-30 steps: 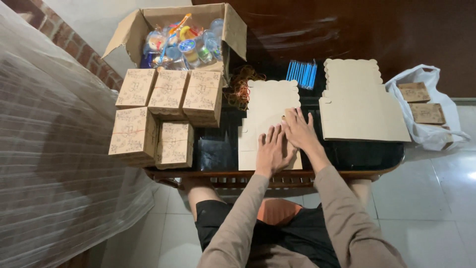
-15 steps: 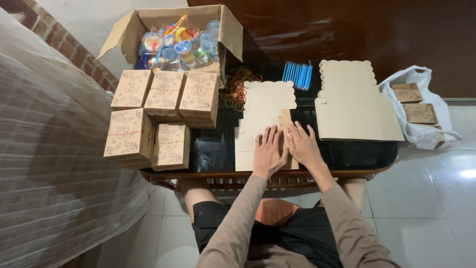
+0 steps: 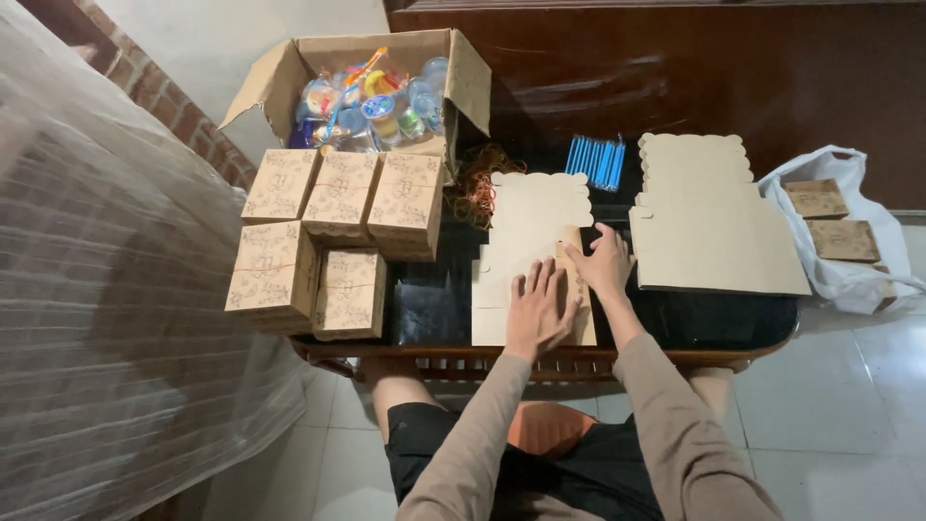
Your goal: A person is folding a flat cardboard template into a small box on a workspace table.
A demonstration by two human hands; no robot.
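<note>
Left hand [image 3: 536, 311] flat and open on cardboard box blank [image 3: 533, 253], right hand [image 3: 603, 262] open, pressing its fold beside

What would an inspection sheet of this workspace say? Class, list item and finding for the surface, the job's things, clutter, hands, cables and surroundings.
Surface: dark glossy table, wooden front rail.
Job's things: flat cardboard blank under both hands; stack of blanks to its right.
Clutter: five folded patterned boxes at left; open carton of colourful items; rubber bands; blue sticks.
Hands: left hand pressed flat on the blank; right hand on its fold.
Cables: nothing seen.
Surroundings: white bag holding small boxes at right; plastic sheeting over brick at left; tiled floor.
</note>
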